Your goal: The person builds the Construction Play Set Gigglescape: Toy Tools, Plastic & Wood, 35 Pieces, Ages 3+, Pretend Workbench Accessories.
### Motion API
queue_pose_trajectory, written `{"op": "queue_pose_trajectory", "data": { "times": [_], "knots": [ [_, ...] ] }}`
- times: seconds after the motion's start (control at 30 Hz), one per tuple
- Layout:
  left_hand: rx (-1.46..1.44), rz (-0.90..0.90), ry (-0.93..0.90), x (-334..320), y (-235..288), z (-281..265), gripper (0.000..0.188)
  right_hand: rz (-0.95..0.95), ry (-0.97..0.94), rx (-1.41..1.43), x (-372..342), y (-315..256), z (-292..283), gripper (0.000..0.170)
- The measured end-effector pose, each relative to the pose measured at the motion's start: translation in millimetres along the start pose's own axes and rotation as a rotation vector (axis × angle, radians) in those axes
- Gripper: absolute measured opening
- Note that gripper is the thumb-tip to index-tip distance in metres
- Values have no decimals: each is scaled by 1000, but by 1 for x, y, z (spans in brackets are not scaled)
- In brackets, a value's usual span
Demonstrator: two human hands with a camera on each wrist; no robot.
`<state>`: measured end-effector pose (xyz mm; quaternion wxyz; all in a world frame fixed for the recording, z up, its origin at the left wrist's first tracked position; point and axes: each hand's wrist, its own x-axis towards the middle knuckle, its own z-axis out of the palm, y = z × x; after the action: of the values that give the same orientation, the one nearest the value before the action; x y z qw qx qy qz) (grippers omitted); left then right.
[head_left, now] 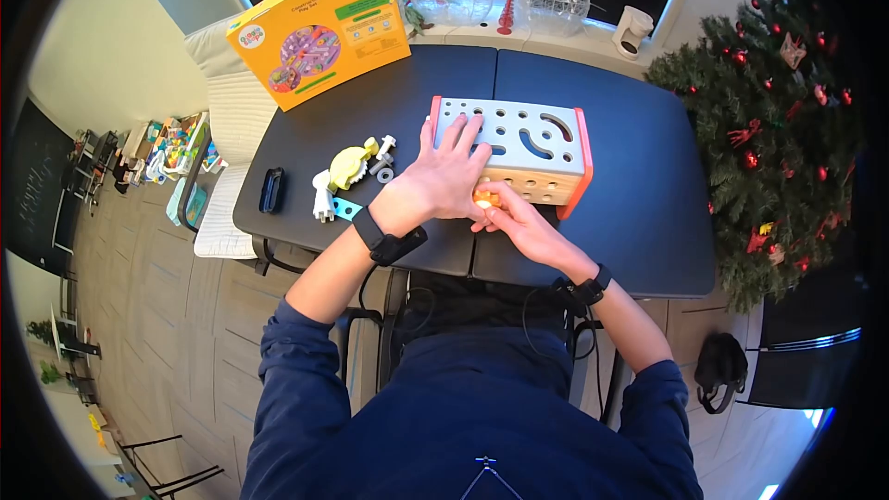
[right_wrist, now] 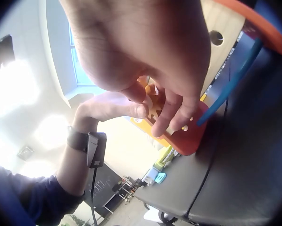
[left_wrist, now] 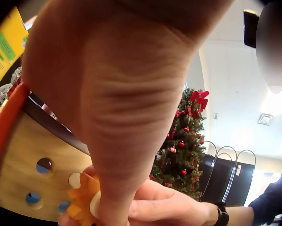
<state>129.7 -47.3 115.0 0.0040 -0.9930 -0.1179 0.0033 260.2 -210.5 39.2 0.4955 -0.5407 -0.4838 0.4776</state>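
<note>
A toy workbench box (head_left: 512,125) with a pale grey top full of holes and slots, wooden sides and red ends stands on the dark table. My left hand (head_left: 444,171) rests across the left part of its top, fingers spread, with the thumb reaching down the front side beside an orange toy gear (head_left: 485,197). My right hand (head_left: 520,225) pinches that gear close against the holed wooden side. The left wrist view shows the gear's teeth (left_wrist: 84,197) beside a round hole, partly covered by the left thumb. Fingers cover much of the gear (right_wrist: 153,101) in the right wrist view.
Left of the box lie a yellow-green toy piece (head_left: 348,167), a white toy piece (head_left: 321,196), a blue strip with holes (head_left: 346,209) and grey bolts (head_left: 386,148). A black case (head_left: 271,190) lies farther left. The yellow play-set box (head_left: 324,23) stands behind.
</note>
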Motion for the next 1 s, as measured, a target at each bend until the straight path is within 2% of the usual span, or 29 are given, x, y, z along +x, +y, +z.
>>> {"op": "queue_pose_trajectory", "data": {
  "times": [0.27,0.37,0.57,1.0],
  "knots": [
    [-127,32,97,4,-8,5,80,2,8,-18,9,-2,-5,38],
    [-77,42,144,3,-8,8,77,-23,11,-9,9,3,-4,40],
    [-118,7,91,5,-7,6,75,-40,-1,15,11,5,-5,42],
    [-60,19,178,3,-8,13,65,-57,29,7,13,9,-4,45]
  ]
}}
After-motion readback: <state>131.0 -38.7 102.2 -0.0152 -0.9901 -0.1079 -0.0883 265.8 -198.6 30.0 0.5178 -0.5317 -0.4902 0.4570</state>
